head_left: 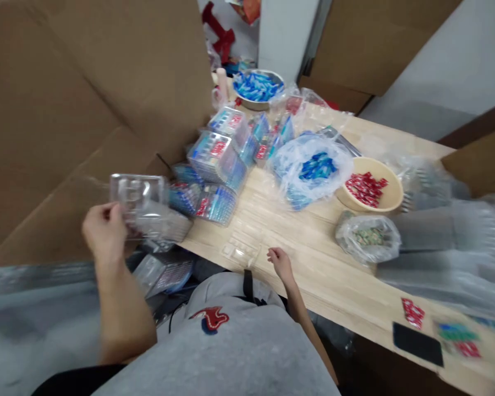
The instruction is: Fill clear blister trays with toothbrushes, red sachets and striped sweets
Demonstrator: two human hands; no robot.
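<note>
My left hand [105, 234] is raised at the left, its fingers closed on the edge of a clear plastic blister tray [138, 190]. Just behind it is a stack of similar clear trays [165, 220]. My right hand [281, 264] hovers near the table's front edge with loosely bent fingers and nothing visible in it. Left of that hand, another clear blister tray [239, 250] lies flat on the wooden table [313, 242]. Filled clear packs [214, 151] with blue contents and red labels are piled beyond.
A metal bowl of blue pieces [258, 85] stands at the back. A bag of blue pieces [317, 168], a cream bowl of red packets [367, 184] and a small bag [369, 236] sit to the right. A phone [417, 344] lies front right. Cardboard [86, 99] walls the left.
</note>
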